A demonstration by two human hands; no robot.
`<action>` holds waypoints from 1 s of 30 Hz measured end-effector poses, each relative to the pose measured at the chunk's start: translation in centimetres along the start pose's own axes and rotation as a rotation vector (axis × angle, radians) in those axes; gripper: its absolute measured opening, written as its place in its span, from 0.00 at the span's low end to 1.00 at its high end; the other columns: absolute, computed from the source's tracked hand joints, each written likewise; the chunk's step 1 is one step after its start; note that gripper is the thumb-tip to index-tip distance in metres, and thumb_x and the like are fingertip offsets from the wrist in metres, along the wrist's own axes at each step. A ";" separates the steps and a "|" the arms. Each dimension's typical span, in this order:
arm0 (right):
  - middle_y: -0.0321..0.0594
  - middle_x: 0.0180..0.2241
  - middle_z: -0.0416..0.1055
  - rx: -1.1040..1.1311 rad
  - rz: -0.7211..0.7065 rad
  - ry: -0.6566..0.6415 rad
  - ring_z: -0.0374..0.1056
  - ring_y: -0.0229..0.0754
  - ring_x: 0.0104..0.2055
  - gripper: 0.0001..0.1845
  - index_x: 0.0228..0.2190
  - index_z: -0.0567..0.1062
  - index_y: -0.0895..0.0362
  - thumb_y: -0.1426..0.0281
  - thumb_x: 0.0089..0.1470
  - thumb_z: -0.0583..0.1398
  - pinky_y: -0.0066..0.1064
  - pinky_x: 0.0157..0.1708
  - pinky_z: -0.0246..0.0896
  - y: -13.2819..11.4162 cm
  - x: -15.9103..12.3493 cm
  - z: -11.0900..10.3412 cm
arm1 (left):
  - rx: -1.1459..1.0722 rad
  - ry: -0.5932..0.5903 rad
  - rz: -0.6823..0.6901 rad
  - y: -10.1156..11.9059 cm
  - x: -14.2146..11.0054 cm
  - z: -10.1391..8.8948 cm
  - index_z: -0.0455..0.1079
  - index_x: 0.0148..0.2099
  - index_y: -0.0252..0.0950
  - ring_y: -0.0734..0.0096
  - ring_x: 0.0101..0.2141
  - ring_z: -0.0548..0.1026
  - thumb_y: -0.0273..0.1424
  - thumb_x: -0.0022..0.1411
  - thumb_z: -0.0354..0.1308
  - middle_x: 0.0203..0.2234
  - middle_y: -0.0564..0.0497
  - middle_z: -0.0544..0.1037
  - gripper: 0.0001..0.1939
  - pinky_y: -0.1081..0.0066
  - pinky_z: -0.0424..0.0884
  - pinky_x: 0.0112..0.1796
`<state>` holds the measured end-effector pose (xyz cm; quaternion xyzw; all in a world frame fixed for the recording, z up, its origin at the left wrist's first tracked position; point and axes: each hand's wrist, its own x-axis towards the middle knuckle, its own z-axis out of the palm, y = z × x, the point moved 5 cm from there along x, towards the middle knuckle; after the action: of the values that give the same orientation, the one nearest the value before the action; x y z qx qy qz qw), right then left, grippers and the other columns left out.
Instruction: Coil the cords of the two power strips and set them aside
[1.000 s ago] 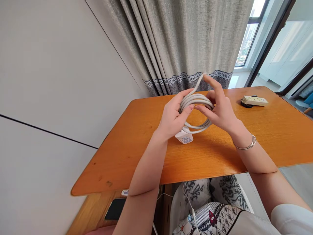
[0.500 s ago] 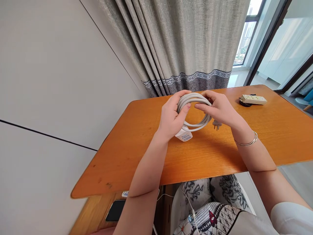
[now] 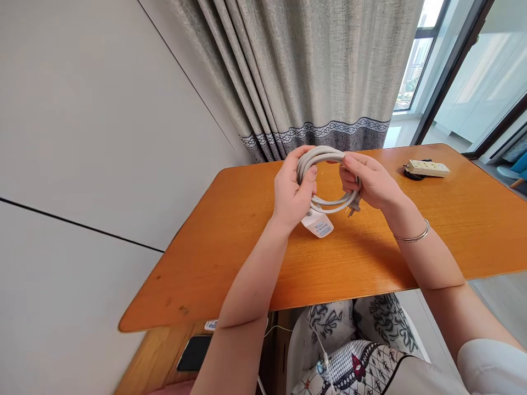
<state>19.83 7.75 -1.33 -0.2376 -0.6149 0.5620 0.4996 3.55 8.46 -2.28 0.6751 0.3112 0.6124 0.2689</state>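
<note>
Above the table, a coiled white power cord [image 3: 325, 154] is held in a loop between both hands. My left hand [image 3: 293, 189] wraps the coil's left side, thumb across the front. My right hand [image 3: 368, 178] grips the coil's right side with its thumb and fingers. A plug [image 3: 353, 206] with bare metal prongs hangs just below the right hand. Below the left hand, the cord's white block-shaped end [image 3: 318, 223] carries a printed label; whether it touches the table I cannot tell.
A cream power strip [image 3: 427, 168] with a black cord lies at the table's far right. The wooden table [image 3: 230, 241] has its near edge over my lap. A dark phone [image 3: 194, 354] rests on a lower surface at left. A grey curtain [image 3: 321, 71] hangs behind.
My right hand has shifted its grip, with the thumb now over the top right of the coil. The plug has swung left and the white block has moved slightly right.
</note>
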 end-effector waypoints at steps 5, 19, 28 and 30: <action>0.24 0.21 0.45 -0.042 -0.086 0.120 0.40 0.30 0.21 0.30 0.30 0.70 0.55 0.41 0.51 0.69 0.24 0.17 0.39 -0.1 0.1 -0.3 | -0.195 -0.046 -0.146 0.5 -0.3 1.1 0.70 0.53 0.42 0.79 0.18 0.69 0.44 0.62 0.68 0.24 0.58 0.73 0.21 0.76 0.66 0.22; 0.32 0.23 0.58 -0.435 -0.308 0.226 0.52 0.33 0.25 0.31 0.32 0.75 0.56 0.39 0.58 0.61 0.26 0.22 0.44 -0.8 -0.5 -0.2 | -0.532 -0.380 -0.537 1.9 -0.4 1.0 0.73 0.36 0.33 0.76 0.19 0.70 0.46 0.55 0.72 0.16 0.58 0.68 0.21 0.75 0.67 0.22; 0.28 0.24 0.63 -0.038 -0.075 0.054 0.60 0.30 0.23 0.28 0.37 0.75 0.56 0.47 0.50 0.72 0.23 0.20 0.54 0.7 0.5 -1.0 | -0.519 -0.131 -0.494 2.0 -0.3 1.1 0.72 0.35 0.35 0.85 0.15 0.58 0.43 0.63 0.69 0.15 0.63 0.57 0.17 0.79 0.56 0.20; 0.31 0.25 0.68 0.007 0.016 -0.026 0.69 0.33 0.26 0.29 0.37 0.75 0.57 0.47 0.49 0.72 0.22 0.23 0.61 1.0 0.6 -1.4 | -0.518 -0.054 -0.497 2.0 -0.1 0.9 0.71 0.35 0.35 0.84 0.15 0.57 0.43 0.66 0.67 0.15 0.63 0.56 0.16 0.79 0.57 0.20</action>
<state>20.55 9.16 -2.21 -0.2332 -0.6175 0.5712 0.4879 4.62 7.08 -1.00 0.5041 0.2932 0.5689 0.5798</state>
